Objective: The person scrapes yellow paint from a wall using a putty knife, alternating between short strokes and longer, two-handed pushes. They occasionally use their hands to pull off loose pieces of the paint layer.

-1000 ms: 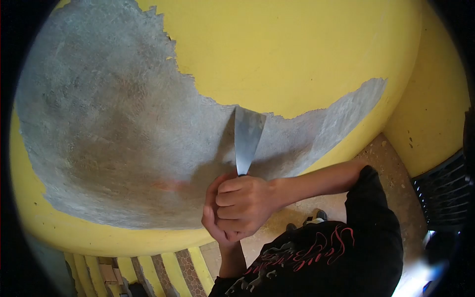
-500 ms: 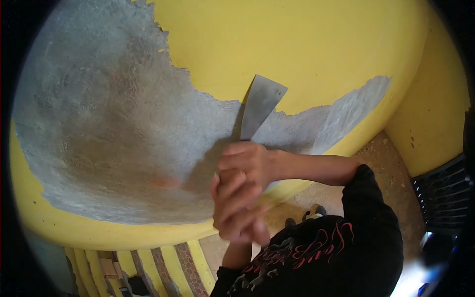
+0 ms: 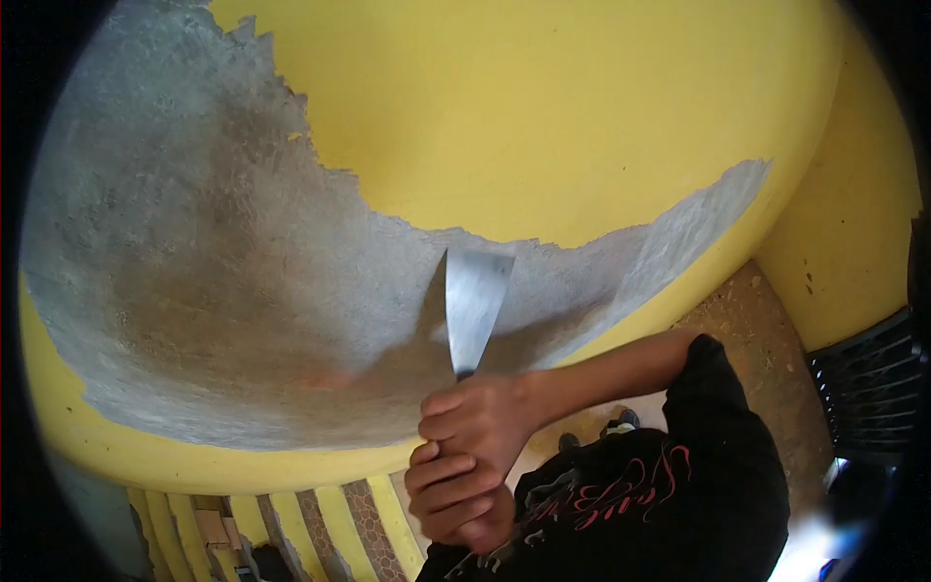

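Observation:
A paint scraper with a broad metal blade points away from me. Its blade edge is over the grey bare patch, just below the ragged border of the yellow paint. My right hand is wrapped round the handle near the blade, hiding most of it. Below it, my left hand is closed around the handle end, pressed against the right hand; the handle inside is hidden. The blade's shadow falls on the grey surface to its left.
A yellow rim curves round the patch. Yellow and patterned stripes, perhaps steps, lie at lower left. A dark slatted object stands at right, beside the brown floor. My shoes show below.
The scraper has come down toward my body, its blade turning straighter, from over the yellow paint to the grey patch. My left hand, blurred before, is now settled in a closed grip.

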Demonstrator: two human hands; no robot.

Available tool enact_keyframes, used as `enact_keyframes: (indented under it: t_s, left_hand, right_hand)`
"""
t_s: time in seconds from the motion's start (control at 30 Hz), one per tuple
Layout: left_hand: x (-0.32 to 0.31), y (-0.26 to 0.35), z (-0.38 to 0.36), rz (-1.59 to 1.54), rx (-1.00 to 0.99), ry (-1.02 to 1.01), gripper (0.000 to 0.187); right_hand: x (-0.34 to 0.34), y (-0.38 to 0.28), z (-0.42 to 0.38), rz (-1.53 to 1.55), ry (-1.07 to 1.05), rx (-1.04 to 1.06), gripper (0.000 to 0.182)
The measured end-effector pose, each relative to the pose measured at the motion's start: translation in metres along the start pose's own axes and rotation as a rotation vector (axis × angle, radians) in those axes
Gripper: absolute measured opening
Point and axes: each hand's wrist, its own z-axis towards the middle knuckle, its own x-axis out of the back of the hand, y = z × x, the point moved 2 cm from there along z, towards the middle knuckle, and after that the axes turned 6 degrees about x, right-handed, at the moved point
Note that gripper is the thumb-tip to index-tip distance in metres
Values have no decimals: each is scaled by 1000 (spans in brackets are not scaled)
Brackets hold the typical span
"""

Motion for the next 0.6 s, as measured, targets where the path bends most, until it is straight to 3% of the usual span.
enact_keyframes:
  t_s: [0.1,0.13,0.27,0.37,0.43,0.47,0.53,0.6]
  left_hand:
    - [-19,-14,23,496,-96,-348,16]
    - [-25,-13,22,417,-56,-169,16]
    - [-26,-19,17,299,-126,-211,17]
    - [-18,-11,8,195,-152,-255,18]
    - [-27,-8,13,337,-51,-236,18]
    - [-27,-4,7,120,-119,-131,18]
    - [-43,1,-4,-194,-325,116,17]
    - [-44,-4,-4,-120,-398,115,16]
  right_hand:
    - [8,19,3,-15,92,-92,25]
    - [14,25,3,-26,124,-122,25]
    - [9,-9,-2,146,34,-5,25]
    - [17,15,-4,-66,176,-6,27]
    - [20,17,-3,17,167,-72,27]
    - [21,10,1,67,159,-63,21]
    - [16,-8,3,160,109,-14,28]
    - [21,-4,3,236,89,-28,28]
